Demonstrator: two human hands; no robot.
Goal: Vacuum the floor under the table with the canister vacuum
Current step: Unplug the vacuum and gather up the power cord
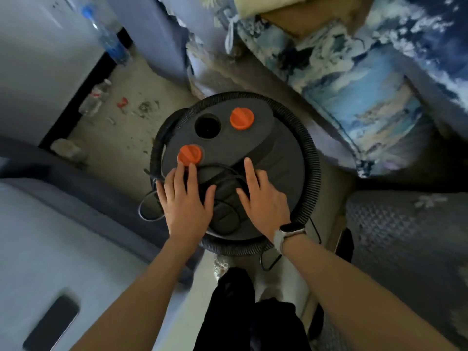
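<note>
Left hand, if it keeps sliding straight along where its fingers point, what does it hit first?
Most likely the nearer orange knob: the left hand lies flat on the vacuum lid and its fingers already reach the knob's edge, though whether they touch it is unclear.

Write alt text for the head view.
Seen from above, both hands, left hand and right hand, rest open on the lid of a black canister vacuum with its hose coiled around it; litter dots the floor beyond.

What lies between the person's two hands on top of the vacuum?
In the head view, the black handle of the canister vacuum, with a thin black cord looped over it, lies between the left hand and right hand.
</note>
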